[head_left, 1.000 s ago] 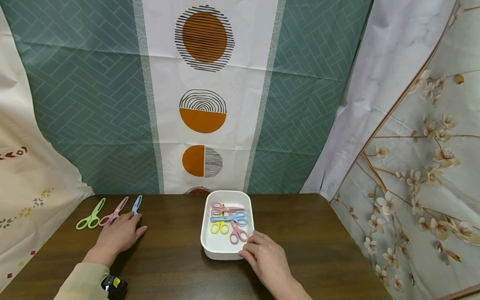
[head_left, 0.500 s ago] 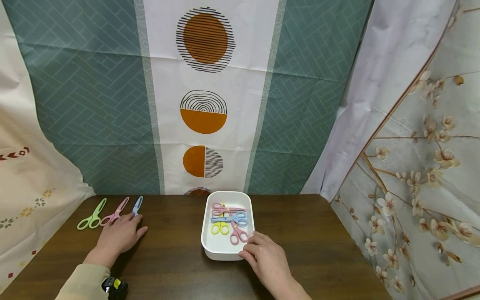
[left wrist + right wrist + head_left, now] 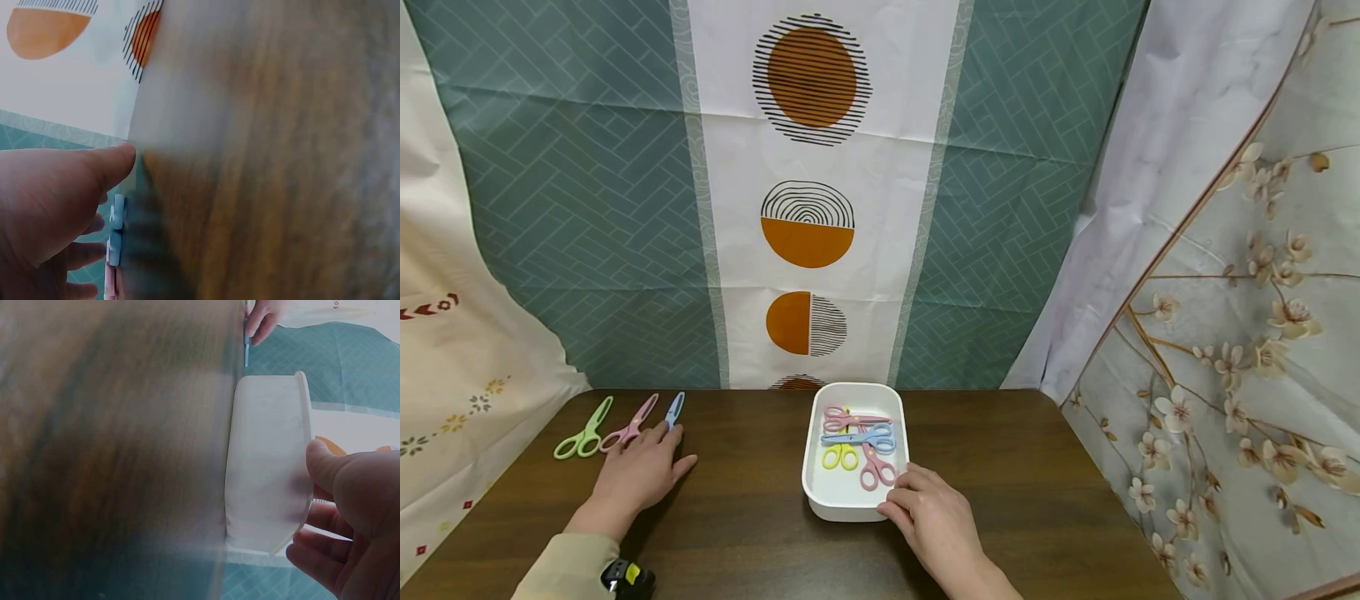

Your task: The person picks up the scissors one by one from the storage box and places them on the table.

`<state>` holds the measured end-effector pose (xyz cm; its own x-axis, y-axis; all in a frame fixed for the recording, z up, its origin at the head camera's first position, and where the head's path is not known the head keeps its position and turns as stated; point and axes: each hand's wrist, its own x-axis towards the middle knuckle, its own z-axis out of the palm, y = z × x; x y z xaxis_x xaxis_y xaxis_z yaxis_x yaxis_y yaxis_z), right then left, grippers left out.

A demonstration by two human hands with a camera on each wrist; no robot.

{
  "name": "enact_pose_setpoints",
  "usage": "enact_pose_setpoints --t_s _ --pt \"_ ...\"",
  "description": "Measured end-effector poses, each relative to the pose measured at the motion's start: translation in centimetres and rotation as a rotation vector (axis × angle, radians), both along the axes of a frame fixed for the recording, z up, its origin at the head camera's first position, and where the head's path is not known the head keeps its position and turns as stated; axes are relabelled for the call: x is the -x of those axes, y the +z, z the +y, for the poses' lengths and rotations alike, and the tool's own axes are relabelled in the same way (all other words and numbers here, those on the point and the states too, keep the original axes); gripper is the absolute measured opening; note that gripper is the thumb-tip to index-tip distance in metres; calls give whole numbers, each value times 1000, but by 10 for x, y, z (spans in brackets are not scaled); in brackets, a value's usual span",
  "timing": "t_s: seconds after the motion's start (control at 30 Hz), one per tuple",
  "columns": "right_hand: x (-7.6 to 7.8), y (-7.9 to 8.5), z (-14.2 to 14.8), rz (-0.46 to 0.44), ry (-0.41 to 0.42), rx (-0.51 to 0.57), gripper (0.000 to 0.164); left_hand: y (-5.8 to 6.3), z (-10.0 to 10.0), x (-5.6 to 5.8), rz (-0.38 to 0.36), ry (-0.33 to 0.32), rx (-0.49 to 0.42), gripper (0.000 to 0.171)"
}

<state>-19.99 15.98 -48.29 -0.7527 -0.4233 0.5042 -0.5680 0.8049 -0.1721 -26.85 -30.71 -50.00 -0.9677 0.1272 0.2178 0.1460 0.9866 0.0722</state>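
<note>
My left hand (image 3: 638,475) lies over the handle end of a pair of blue scissors (image 3: 675,408) at the table's far left, thumb held out to the side. In the left wrist view the blue scissor handles (image 3: 117,212) show by the fingers. Pink scissors (image 3: 632,423) and green scissors (image 3: 586,433) lie just left of them, blades pointing away. My right hand (image 3: 934,518) pinches the near right corner of a white plastic bin (image 3: 827,508), with the thumb (image 3: 320,456) at its rim. Inside rest blue scissors (image 3: 857,437), yellow scissors (image 3: 839,455) and two pink ones (image 3: 876,471), overlapping.
Both hands work over a dark brown wooden table (image 3: 737,517). A green and white patterned cloth (image 3: 1000,275) hangs along its back edge, a floral curtain (image 3: 1225,400) on the right, and a cream cloth (image 3: 475,350) on the left.
The left hand's fingers have shifted very slightly over the blue scissors. The right hand and the bin stay in place.
</note>
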Motion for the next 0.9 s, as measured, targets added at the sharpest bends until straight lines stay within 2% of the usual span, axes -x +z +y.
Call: enact_pose_setpoints --t_s 0.2,0.43,0.73,0.9 --pt "0 0 0 -2 -3 -1 12 1 5 -3 22 6 -5 63" --pt "-1 1 -1 -5 1 3 11 3 19 -12 63 -1 -32 62" --pt "0 1 0 -10 4 2 12 10 35 -18 64 -2 -63 64" --pt "0 1 0 -3 8 3 13 13 47 -24 100 -17 -68 65"
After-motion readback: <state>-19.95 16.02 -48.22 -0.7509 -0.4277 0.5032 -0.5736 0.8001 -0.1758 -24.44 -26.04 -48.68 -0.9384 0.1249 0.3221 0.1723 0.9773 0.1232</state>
